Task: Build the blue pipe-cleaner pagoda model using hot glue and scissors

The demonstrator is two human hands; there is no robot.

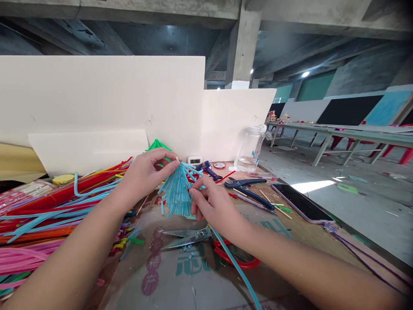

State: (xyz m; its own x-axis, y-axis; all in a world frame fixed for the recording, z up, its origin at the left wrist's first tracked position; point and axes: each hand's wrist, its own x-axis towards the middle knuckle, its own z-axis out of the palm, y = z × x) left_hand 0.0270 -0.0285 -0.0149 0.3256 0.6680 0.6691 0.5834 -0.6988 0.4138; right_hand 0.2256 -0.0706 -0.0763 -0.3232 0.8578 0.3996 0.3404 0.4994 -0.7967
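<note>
Light-blue strips, seemingly fuzzy and layered, form a flared, skirt-like cone (pixel 176 196) held between the two hands, its narrow top at the left hand's fingertips and its wide lower edge hanging beside the right. The left hand (pixel 150 165), with its back to the viewer, pinches the tip between thumb and forefinger, where a short pale stick end (pixel 177 158) shows; its other fingers are loosely bent. The right hand (pixel 211 200) has thumb and forefinger brought together on the cone's right side, the remaining fingers curled beneath.

Hidden from view are the right fingertips' exact contact and the cone's far side. A long light-blue strip (pixel 237 265) emerges below the right hand and is cut off by the lower border; whether that hand also grips it cannot be told. Behind the left hand, a bright green peaked object (pixel 157 144) is partly covered.

The cone's surface is finely ridged from top to hem, its lower edge uneven, with several loose strips fanning toward the right hand. Just below the hands lie steel-bladed scissors with red handles (pixel 198 238), blades apart, beside small blue clippings (pixel 190 255). Left of the left forearm spreads a heap of multicoloured strips (pixel 64 206).
</note>
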